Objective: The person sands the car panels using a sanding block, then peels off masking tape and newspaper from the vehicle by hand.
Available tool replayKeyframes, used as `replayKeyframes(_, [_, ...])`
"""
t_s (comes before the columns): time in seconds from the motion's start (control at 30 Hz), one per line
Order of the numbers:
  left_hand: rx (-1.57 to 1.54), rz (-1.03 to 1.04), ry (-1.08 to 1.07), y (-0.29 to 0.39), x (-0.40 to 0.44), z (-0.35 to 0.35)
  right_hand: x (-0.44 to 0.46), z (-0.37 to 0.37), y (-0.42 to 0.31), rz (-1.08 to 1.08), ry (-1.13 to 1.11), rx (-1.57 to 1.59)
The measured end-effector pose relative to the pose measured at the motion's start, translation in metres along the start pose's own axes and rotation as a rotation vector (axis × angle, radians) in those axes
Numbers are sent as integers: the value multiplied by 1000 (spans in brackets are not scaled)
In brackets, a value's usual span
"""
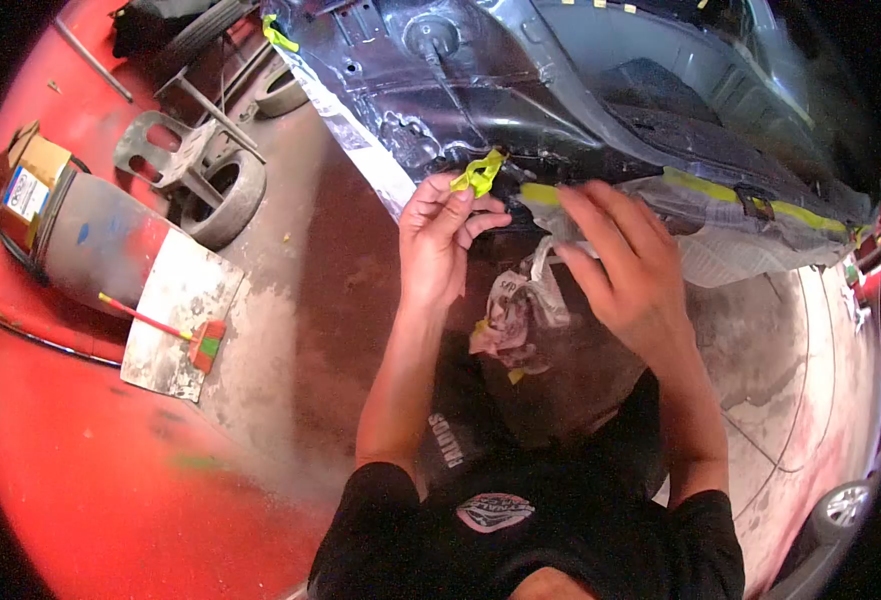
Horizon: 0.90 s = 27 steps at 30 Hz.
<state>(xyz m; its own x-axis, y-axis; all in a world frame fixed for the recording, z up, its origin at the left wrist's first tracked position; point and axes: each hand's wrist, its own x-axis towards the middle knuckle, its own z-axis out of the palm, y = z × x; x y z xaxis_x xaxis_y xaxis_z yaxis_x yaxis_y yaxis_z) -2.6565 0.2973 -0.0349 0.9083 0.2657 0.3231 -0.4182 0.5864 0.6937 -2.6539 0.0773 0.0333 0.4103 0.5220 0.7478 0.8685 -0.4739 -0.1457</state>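
Observation:
My left hand (439, 235) pinches a crumpled strip of yellow masking tape (481, 172) between thumb and fingers, close to the lower edge of a dark car body panel (521, 95). To its right, my right hand (626, 265) has its fingers stretched out and apart. Its fingertips are beside a short yellow tape piece (540, 194) on the panel's edge; whether they touch it I cannot tell. Between my forearms is a crumpled printed paper (526, 310) with bits of yellow tape on it.
Masking sheet (741, 245) is taped along the car's edge with a yellow strip (701, 187). At left are a large drum (96, 235) with a box (36, 185) on top, a broom (204, 345), a plastic chair (166, 150) and a tire (226, 210). A car wheel (846, 507) shows lower right.

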Motion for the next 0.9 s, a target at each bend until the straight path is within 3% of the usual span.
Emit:
replayKeyframes(0.13, [124, 87, 39, 3, 0, 2, 41, 37, 9, -107, 126, 4])
replayKeyframes(0.33, [133, 152, 53, 4, 4, -2, 56, 52, 2, -43, -14, 114])
replayKeyframes(0.57, [201, 220, -3, -4, -2, -3, 51, 66, -5, 81, 9, 165])
replayKeyframes(0.77, [170, 110, 114, -4, -14, 2, 36, 76, -6, -18, 108, 44])
replayKeyframes(0.9, [62, 58, 58, -7, -14, -10, 20, 82, -11, -139, 119, -22])
